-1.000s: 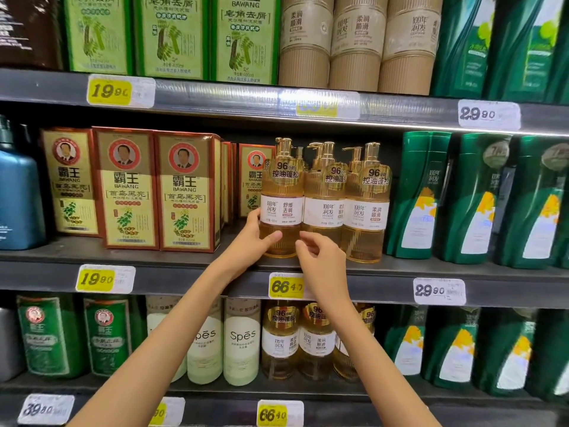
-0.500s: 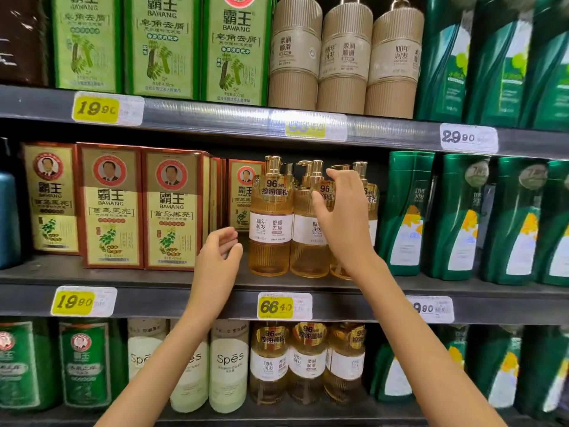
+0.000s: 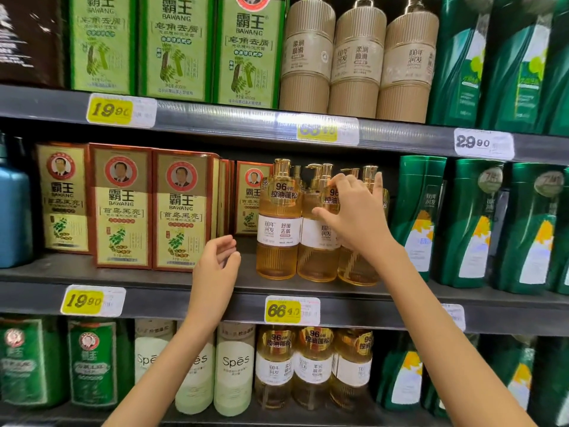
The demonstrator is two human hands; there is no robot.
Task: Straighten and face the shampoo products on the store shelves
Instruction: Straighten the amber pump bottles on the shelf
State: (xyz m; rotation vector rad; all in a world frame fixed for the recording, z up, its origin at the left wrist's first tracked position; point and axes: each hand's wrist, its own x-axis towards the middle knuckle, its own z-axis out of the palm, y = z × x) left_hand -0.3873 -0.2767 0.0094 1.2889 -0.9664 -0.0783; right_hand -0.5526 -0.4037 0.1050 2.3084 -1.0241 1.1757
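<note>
**Middle shelf: facing the amber pump bottles**

Centre of frame, middle shelf [image 3: 172, 303]. Three amber pump bottles stand in a row, touching, near the front lip above the yellow price tag [image 3: 291, 311].
- First bottle [image 3: 278, 232], left end: white label square to the aisle.
- Middle bottle [image 3: 317, 241]: label roughly forward, partly covered.
- Third bottle [image 3: 358, 269], right end: upper half hidden, label unreadable.

The right grip [image 3: 354, 217] is clasped on the third bottle's shoulder. Its fingers bend around the neck and pump, and the thumb lies across the front of the middle bottle. The left grip [image 3: 215, 266] is released, fingers loosely curled and holding nothing. It hovers just left of the first bottle, in front of the shelf lip.

Judgement: the step in hand is turning the third bottle label-out.
- Twist it upright on its own base rather than tilting, since a high hold on a tall bottle tips it easily.
- Lift the thumb clear first, or the middle bottle likely turns too.
- Bring the free grip in low to steady the row.
- Finish with the base level with its neighbours and the pump spout matching theirs.
- Watch the green bottles [image 3: 418, 217] just to the right.

One red-and-gold box [image 3: 251, 198] sits further back than its row and probably needs pulling forward later.
</note>
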